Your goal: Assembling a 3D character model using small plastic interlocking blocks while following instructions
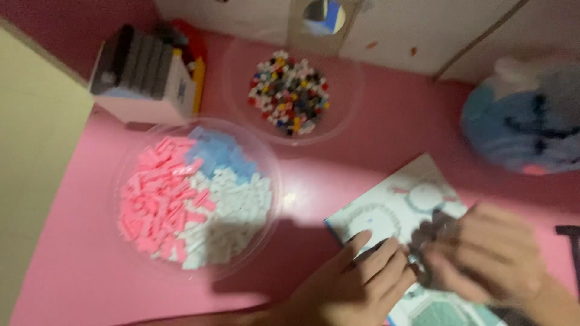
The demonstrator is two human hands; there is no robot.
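My left hand rests with its fingers spread on the lower left part of a printed sheet or booklet showing round pale drawings. My right hand is blurred and lies over the sheet's right side, fingers curled around something small and dark that I cannot make out. Both hands meet near the sheet's middle. A clear bowl of pink, white and pale blue small bricks stands to the left of the hands.
A second clear bowl with mixed tiny coloured pieces sits at the back. A small box with dark slats stands at the back left, a blue and white plush toy at the right. The surface is pink.
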